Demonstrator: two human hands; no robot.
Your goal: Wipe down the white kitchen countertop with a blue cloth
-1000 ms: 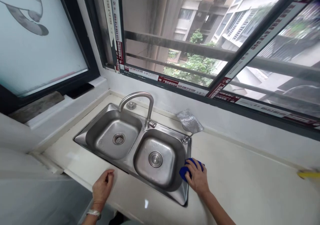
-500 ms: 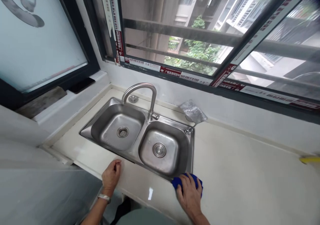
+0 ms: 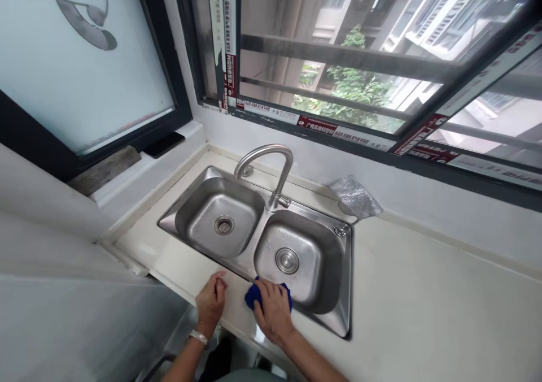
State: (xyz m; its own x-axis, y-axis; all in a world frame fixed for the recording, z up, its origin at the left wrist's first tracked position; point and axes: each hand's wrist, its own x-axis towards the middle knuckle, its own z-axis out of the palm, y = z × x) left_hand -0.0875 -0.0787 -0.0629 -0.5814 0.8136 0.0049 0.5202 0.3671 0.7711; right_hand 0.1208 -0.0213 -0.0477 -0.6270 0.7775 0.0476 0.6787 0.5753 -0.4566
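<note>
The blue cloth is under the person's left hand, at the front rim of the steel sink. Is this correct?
Not quite: the head view shows the blue cloth under the right hand, at the front rim of the steel sink. The left hand rests bare on the counter beside it.

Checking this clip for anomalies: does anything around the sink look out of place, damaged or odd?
Little stands out. A crumpled silvery wrapper lies on the counter behind the sink, and protective printed tape remains on the window frame. The right hand presses a blue cloth at the sink's front rim.
</note>
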